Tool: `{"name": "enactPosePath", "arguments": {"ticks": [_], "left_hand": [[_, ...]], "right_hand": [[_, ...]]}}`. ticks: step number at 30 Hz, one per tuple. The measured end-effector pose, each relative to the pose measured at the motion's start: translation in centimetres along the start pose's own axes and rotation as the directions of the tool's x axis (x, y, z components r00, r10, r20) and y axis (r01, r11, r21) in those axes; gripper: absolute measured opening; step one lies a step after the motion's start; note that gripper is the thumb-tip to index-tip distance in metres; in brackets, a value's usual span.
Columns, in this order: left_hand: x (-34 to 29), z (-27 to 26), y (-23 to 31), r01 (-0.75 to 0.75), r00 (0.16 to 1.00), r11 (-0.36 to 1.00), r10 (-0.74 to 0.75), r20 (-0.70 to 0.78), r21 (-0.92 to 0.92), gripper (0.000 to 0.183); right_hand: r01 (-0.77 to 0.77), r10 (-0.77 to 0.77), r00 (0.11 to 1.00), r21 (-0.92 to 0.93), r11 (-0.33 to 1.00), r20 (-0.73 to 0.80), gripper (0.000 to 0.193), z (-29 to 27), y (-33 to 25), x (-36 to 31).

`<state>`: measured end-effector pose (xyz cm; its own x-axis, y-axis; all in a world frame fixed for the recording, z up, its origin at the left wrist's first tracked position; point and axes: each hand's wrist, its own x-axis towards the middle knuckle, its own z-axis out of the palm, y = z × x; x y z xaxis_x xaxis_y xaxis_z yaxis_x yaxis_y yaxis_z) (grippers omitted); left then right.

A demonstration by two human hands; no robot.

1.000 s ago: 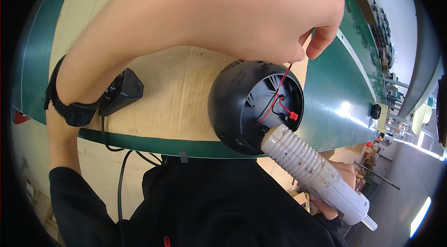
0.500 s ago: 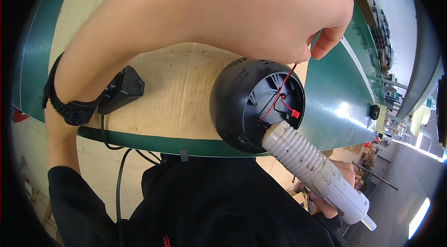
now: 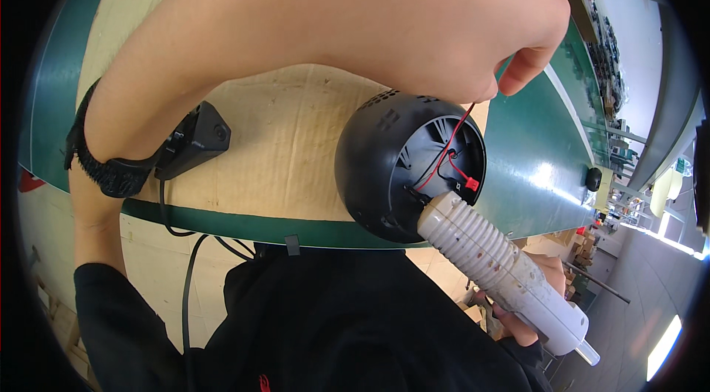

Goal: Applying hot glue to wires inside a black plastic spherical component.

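Note:
My left hand is above the far side of a round black housing, pinching a thin red wire that runs up out of the housing's open end. Inside that opening hang black wires and a small red connector. My right hand is wrapped round a stained white hot glue gun with a ribbed front. A clear glue stick pokes from its back. The gun's front end is at the housing's lower rim and hides the nozzle tip and the contact point.
The housing sits on a tan board over a green bench. A black box-shaped device with a cable is beside my left wrist, which wears a black strap. Shelves with parts stand at the far right.
My left hand and the housing have shifted very slightly to the right in the picture. Both grips look the same, and the glue gun stays at the housing's rim.

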<state>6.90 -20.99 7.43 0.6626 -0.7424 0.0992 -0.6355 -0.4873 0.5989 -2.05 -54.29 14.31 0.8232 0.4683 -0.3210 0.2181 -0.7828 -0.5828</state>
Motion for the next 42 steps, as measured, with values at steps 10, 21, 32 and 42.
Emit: {"name": "enactPosePath", "arguments": {"ticks": [10, 21, 32, 42], "left_hand": [[0.0, 0.1, -0.1, 0.004, 1.0, 1.0, -0.004, 0.019, -0.017, 0.023], [0.8, -0.1, 0.0, -0.011, 0.998, 0.999, 0.012, 0.056, -0.031, 0.024], [2.0, -0.3, 0.2, -0.028, 0.995, 0.999, 0.032, 0.097, -0.044, 0.026], [1.8, -0.3, -0.1, -0.01, 0.993, 0.998, 0.018, 0.117, -0.063, 0.027]], "right_hand": [[-0.288, 0.285, 0.956, 0.043, 0.957, 0.061, 0.037, -0.4, 1.5, -2.4], [-0.048, 0.046, 0.999, 0.114, 0.992, 0.021, 0.015, -0.2, 0.4, -0.3], [-0.244, 0.235, 0.969, 0.122, 0.962, 0.081, 0.046, -0.9, 0.6, -0.3], [-0.298, 0.297, 0.945, -0.013, 0.955, 0.136, 0.042, -1.2, 0.1, 0.4]]}}
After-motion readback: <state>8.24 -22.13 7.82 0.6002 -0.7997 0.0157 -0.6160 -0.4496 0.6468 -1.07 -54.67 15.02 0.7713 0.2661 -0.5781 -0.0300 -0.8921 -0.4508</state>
